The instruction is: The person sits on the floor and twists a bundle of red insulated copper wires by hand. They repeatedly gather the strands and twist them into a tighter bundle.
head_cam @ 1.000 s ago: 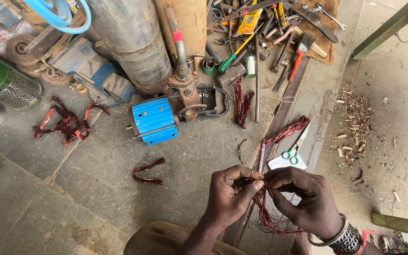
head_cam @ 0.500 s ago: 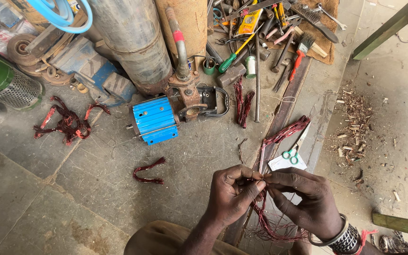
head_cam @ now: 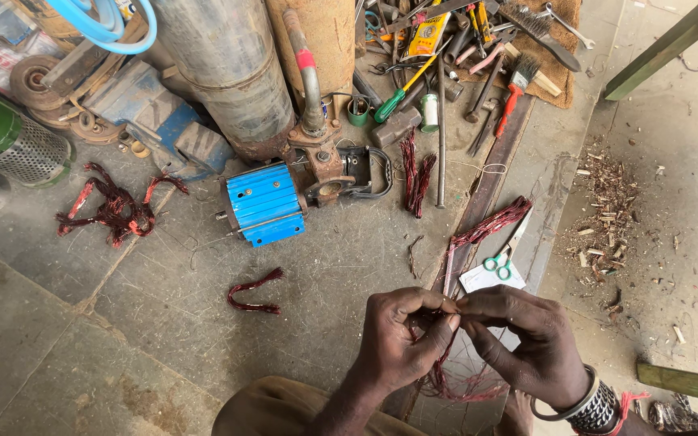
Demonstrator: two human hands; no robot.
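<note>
My left hand (head_cam: 401, 339) and my right hand (head_cam: 523, 339) meet low in the head view, fingertips pinched together on a bundle of thin reddish copper wire (head_cam: 458, 379) that loops down between them. Part of the bundle is hidden behind my fingers. A longer coil of the same wire (head_cam: 490, 224) lies on the concrete floor just beyond my hands, beside green-handled scissors (head_cam: 504, 257) resting on a white card (head_cam: 478, 278).
A blue finned motor (head_cam: 264, 203) joined to a rusty pump body lies ahead. Loose wire scraps (head_cam: 254, 292), a tangled wire heap (head_cam: 115, 208), a grey cylinder (head_cam: 220, 64), hand tools on a mat (head_cam: 478, 40) and wood chips (head_cam: 607, 210) surround it.
My hands stay together on the wire; the fingers have shifted slightly while working the strands. Nothing else has moved.
</note>
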